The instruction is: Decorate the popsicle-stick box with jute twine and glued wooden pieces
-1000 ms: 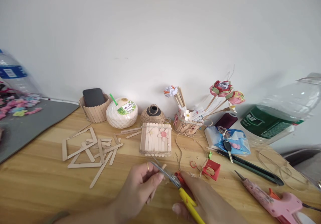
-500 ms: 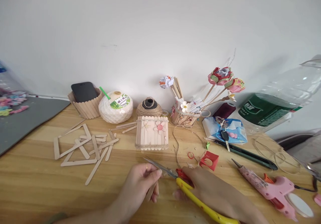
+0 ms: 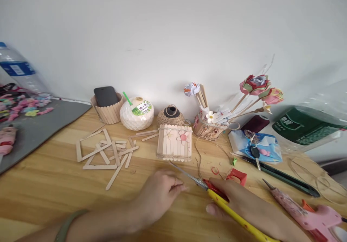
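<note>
Scissors [image 3: 217, 195] with yellow handles sit gripped in my right hand [image 3: 238, 206], blades nearly closed, low over the worktop [image 3: 54, 184]. My left hand [image 3: 159, 195] curls loosely beside the blade tips; whether it pinches anything, I cannot tell.

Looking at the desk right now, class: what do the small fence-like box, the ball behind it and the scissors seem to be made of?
Box: flat pale sticks, apparently bare wood, matt, with visible grain. Ball: wound brown twine, rough and fibrous, probably jute. Scissors, held by the right hand: shiny grey metal blades, with glossy yellow and red handles, likely plastic.
</note>
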`<state>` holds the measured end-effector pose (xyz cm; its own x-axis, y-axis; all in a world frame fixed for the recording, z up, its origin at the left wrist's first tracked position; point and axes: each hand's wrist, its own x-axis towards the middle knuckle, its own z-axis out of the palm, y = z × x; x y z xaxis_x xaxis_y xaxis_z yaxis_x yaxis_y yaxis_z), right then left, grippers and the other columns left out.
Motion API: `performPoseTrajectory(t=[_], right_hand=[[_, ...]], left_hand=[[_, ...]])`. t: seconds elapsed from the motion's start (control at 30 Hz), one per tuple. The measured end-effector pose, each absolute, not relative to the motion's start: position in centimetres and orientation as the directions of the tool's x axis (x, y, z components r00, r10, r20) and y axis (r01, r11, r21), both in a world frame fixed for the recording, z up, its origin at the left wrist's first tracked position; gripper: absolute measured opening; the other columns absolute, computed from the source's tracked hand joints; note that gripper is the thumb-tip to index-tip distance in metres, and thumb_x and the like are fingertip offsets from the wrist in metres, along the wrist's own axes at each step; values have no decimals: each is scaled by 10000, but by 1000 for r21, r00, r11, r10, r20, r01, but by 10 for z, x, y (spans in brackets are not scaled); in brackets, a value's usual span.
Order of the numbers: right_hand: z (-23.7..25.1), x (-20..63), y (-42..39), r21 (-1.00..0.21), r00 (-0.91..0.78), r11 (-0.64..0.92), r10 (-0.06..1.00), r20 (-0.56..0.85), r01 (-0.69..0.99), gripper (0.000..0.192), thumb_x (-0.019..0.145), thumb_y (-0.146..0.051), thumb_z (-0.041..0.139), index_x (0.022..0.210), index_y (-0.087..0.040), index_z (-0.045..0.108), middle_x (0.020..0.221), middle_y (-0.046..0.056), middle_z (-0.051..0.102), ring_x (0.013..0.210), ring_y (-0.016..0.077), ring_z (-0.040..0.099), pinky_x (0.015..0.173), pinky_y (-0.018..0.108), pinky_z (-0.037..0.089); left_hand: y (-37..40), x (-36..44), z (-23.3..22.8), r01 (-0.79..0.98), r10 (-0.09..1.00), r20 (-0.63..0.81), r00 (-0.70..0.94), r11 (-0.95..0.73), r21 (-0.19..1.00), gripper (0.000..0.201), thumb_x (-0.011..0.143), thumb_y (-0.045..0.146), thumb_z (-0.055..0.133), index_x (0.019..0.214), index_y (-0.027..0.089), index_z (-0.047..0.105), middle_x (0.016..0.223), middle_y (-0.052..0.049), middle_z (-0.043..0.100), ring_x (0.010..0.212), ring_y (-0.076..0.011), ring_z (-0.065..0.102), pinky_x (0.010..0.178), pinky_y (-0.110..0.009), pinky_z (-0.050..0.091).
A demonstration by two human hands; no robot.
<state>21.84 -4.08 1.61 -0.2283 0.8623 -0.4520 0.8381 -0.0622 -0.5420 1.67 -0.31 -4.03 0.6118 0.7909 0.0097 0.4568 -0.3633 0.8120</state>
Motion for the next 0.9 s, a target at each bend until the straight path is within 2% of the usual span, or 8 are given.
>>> performPoseTrajectory(t=[0.1, 0.2, 0.3, 0.4, 0.53, 0.77, 0.9], right_hand=[[17, 218, -40, -593, -270, -41, 863, -427, 804, 338, 765, -521, 518, 796, -186, 557, 782, 23, 607, 722, 192, 541, 599, 275, 395], [22, 217, -41, -648, -266, -56, 882, -389, 760, 335, 754, -536, 498, 767, -202, 529, 799, 36, 593, 764, 214, 540, 632, 289, 411], [25, 216, -42, -689, -247, -70, 904, -350, 722, 340, 750, -553, 479, 757, -214, 494, 787, 38, 549, 754, 220, 518, 643, 305, 402], [21, 218, -40, -732, -269, -51, 911, -313, 679, 361, 759, -571, 470, 717, -214, 431, 705, 3, 460, 661, 177, 450, 590, 285, 361], [7, 223, -34, -801, -353, 5, 899, -258, 599, 458, 745, -655, 438, 668, -211, 356, 626, -43, 327, 558, 117, 302, 509, 248, 262], [3, 224, -33, -878, -354, -49, 903, -243, 477, 463, 753, -661, 437, 687, -211, 349, 617, -58, 307, 519, 92, 248, 466, 232, 211], [2, 224, -33, -890, -352, -61, 905, -241, 452, 428, 774, -618, 454, 696, -210, 355, 624, -58, 303, 519, 89, 240, 458, 226, 202]], left_hand=[[10, 9, -34, 546, 803, 57, 593, -453, 705, 264, 822, 330, 497, 725, 194, 701, 758, -65, 694, 739, -215, 602, 700, -291, 405], [21, -7, -23, 656, 820, 18, 572, -470, 591, 282, 813, 343, 506, 699, 192, 715, 714, -82, 700, 696, -234, 619, 688, -311, 407], [30, -31, -14, 769, 851, -48, 522, -445, 459, 278, 815, 331, 489, 739, 205, 724, 790, -81, 719, 752, -256, 627, 694, -326, 399], [34, -56, -12, 837, 905, -79, 418, -349, 421, 238, 811, 277, 477, 838, 237, 710, 895, -40, 718, 826, -232, 619, 714, -305, 393], [34, -76, -19, 849, 917, -101, 386, -310, 429, 236, 794, 233, 460, 792, 216, 696, 900, -37, 702, 852, -217, 605, 709, -285, 396], [37, -81, -34, 813, 905, -134, 403, -286, 508, 158, 726, 158, 482, 748, 181, 637, 793, -26, 671, 751, -173, 598, 664, -244, 399], [38, -79, -34, 835, 903, -155, 402, -291, 467, 143, 706, 136, 471, 689, 187, 604, 768, -19, 644, 760, -180, 580, 656, -250, 383]])
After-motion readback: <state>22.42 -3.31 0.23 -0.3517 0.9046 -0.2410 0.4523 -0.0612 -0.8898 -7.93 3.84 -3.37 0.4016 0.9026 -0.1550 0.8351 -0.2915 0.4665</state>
